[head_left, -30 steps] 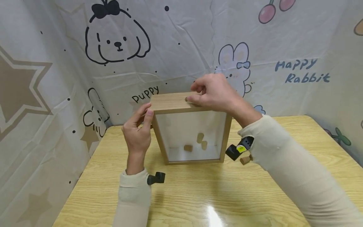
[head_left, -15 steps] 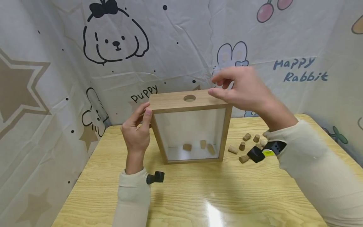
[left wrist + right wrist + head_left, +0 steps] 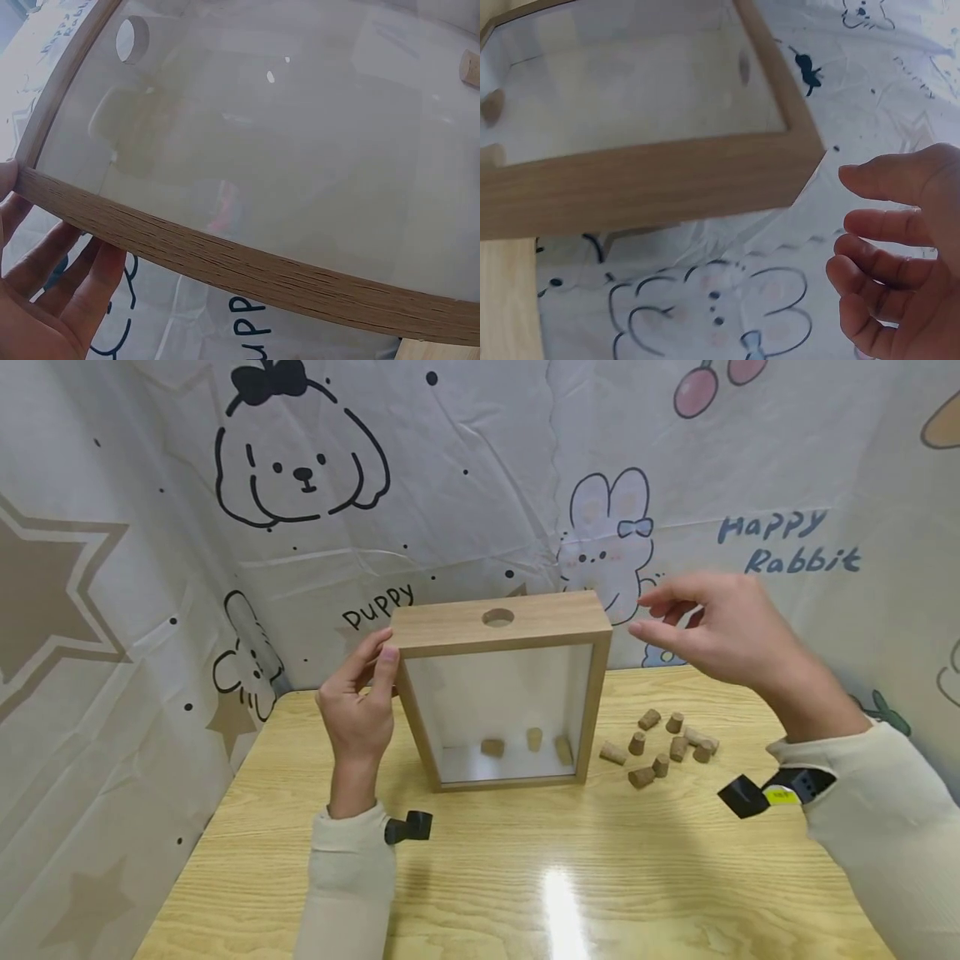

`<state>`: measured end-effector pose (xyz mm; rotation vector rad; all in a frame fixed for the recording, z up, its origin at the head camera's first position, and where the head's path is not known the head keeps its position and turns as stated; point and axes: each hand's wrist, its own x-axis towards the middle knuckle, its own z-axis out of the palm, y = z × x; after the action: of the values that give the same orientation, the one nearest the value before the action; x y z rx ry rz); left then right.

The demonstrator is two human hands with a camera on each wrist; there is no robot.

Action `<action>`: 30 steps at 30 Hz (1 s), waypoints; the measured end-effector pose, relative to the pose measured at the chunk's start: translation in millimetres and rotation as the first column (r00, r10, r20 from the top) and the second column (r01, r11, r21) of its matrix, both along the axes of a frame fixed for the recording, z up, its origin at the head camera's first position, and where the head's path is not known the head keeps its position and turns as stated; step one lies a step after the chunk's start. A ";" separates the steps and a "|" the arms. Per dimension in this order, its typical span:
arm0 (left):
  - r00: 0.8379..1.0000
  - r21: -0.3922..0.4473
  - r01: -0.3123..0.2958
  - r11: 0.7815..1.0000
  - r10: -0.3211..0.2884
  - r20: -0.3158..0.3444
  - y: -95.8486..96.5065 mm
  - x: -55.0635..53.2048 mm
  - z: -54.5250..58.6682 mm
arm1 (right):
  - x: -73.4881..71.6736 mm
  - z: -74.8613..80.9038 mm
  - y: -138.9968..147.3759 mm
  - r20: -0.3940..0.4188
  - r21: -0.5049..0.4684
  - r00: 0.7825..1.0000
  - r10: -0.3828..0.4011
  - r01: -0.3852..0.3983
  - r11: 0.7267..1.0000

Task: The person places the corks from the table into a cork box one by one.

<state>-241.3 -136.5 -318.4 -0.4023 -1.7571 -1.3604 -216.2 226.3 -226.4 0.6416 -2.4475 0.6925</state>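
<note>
A shallow wooden box (image 3: 442,625) with a clear front stands upright on the table, a round hole (image 3: 498,618) in its top. Three cork stoppers lie inside near the bottom, one of them a tilted cork (image 3: 564,750) at the right wall. My left hand (image 3: 358,710) grips the box's upper left corner, thumb in front; in the left wrist view its fingers reach behind the wooden frame (image 3: 225,255). My right hand (image 3: 723,622) is in the air right of the box, fingers loosely bent with nothing between them. The right wrist view shows it apart from the box edge (image 3: 667,180).
Several loose cork stoppers (image 3: 637,743) lie on the wood-grain table (image 3: 480,868), right of the box and below my right hand. A printed cloth (image 3: 465,527) hangs behind and to the left of the table.
My right hand has let go of a cork at the hole and moved right, away from the box. That cork dropped inside to the right wall. The left hand keeps its grip.
</note>
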 end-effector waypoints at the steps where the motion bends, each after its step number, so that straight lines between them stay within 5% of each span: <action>1: 1.000 0.001 0.001 1.000 -0.001 0.001 -0.1 0.0 0.0 | 0.0 -3.4 2.7 0.005 -0.001 1.000 -0.002 0.002 1.000; 15: 1.000 0.001 0.007 1.000 -0.007 0.005 -0.3 0.0 0.4 | -0.1 -49.2 28.1 0.022 0.048 1.000 0.004 -0.005 0.999; 23: 1.000 0.002 0.006 1.000 -0.006 0.007 -0.6 -0.6 0.5 | -1.7 -76.4 35.7 0.092 0.082 0.996 0.012 -0.019 0.996; 30: 1.000 0.008 0.009 1.000 -0.009 0.003 -0.6 0.1 0.7 | 0.8 -102.6 42.3 0.208 0.083 0.976 -0.056 0.040 0.996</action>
<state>-241.3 -137.0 -317.7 -0.4035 -1.7538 -1.3748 -215.4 268.6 -329.0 0.5613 -2.6878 0.6783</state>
